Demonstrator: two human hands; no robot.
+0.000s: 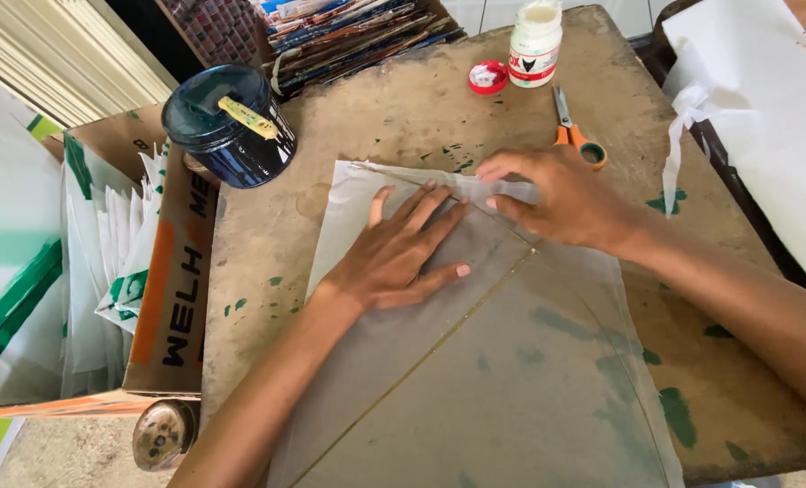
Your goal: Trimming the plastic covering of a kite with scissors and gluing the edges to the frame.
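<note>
small craft wkshop | paint-stained wooden table [403, 117] | glue bottle [535, 41], scissors [575, 131] | paper sheets in cardboard box [173, 271]

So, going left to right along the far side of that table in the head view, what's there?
Dark blue round tin → red round lid → white plastic glue bottle → orange-handled scissors.

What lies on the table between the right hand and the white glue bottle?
In the head view, orange-handled scissors lie between the right hand and the white glue bottle, almost touching the hand. The red cap lies to one side, on the bare wooden table.
</note>
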